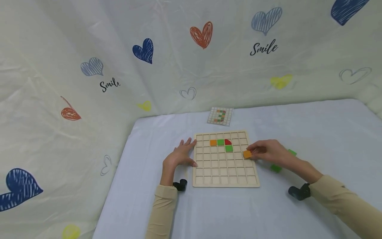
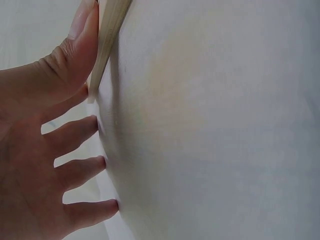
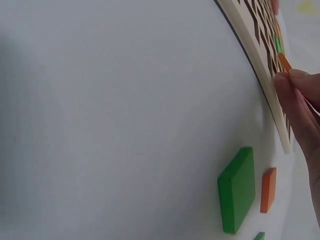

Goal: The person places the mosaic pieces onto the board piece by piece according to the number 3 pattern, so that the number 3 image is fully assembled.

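Observation:
A wooden grid board (image 1: 208,164) lies flat on the table. An orange tile (image 1: 213,142), a green tile (image 1: 220,142), a red quarter-round tile (image 1: 228,142) and a second green tile (image 1: 228,148) sit in its upper squares. My right hand (image 1: 270,151) pinches another orange tile (image 1: 247,154) between thumb and fingers, over the board's right border. My left hand (image 1: 180,156) rests at the left edge with fingers spread. In the left wrist view the thumb (image 2: 84,35) lies against the board's side (image 2: 107,45), and other fingertips touch the cloth.
Beyond the board lies a pattern card (image 1: 220,116) showing a coloured grid figure. Loose on the white cloth (image 1: 215,212), right of the board, are a green tile (image 3: 237,192) and an orange tile (image 3: 268,190); another green piece (image 3: 259,236) shows at the bottom edge.

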Demonstrator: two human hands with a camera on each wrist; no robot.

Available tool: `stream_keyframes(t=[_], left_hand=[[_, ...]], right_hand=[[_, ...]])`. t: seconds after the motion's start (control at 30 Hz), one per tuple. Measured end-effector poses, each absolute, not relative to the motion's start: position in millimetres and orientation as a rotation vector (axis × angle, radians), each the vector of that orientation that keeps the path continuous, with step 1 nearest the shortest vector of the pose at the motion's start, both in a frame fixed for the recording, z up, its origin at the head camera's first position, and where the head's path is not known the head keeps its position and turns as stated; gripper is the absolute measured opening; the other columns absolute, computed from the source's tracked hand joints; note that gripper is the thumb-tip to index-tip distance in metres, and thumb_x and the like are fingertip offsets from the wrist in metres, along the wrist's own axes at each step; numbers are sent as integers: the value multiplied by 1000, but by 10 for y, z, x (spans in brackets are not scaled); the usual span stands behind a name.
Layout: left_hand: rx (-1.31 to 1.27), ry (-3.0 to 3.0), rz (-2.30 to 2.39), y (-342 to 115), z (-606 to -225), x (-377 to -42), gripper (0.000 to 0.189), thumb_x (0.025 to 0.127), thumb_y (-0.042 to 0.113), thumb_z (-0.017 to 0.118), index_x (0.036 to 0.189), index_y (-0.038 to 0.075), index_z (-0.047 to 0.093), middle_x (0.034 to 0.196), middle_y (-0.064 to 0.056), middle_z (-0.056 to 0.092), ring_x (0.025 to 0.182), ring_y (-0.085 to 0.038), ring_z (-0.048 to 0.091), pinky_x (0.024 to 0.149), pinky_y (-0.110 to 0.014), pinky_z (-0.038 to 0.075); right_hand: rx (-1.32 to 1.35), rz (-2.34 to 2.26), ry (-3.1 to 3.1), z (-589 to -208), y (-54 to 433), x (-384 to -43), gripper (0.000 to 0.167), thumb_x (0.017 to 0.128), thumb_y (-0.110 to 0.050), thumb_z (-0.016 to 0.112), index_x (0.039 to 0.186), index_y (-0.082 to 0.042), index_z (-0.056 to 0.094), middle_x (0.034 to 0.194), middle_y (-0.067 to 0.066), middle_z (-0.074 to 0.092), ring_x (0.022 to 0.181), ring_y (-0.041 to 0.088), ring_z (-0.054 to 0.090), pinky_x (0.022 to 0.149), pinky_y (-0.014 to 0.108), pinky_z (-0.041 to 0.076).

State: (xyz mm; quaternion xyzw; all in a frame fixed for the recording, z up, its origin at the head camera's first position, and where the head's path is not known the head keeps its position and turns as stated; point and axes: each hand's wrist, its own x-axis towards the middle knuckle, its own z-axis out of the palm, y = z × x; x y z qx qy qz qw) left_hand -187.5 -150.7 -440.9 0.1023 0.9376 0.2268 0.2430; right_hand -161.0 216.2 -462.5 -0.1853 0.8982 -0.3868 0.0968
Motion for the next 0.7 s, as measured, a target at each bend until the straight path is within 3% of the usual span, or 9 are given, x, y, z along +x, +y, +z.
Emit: stream_keyframes(t=[0.4, 0.7], left_hand=[[265, 2562, 616, -1519, -4417, -1885, 106, 78, 21, 90, 164, 19, 28, 173, -5, 13, 161, -35, 1, 128, -60, 11], [260, 2558, 631, -1509, -4411, -1879, 106, 78, 20, 91, 164, 19, 29, 173, -5, 13, 161, -35, 1, 127, -61, 11]], right_hand=[[-651, -1201, 2636, -4673, 1955, -1687, 31, 84, -10, 84, 113, -1, 76, 106, 10, 78, 85, 13, 73, 75, 18, 58], [-573, -1181, 2611, -4689, 1781, -1723, 30, 86, -12, 83, 114, -2, 76, 106, 8, 77, 86, 14, 71, 74, 18, 56]])
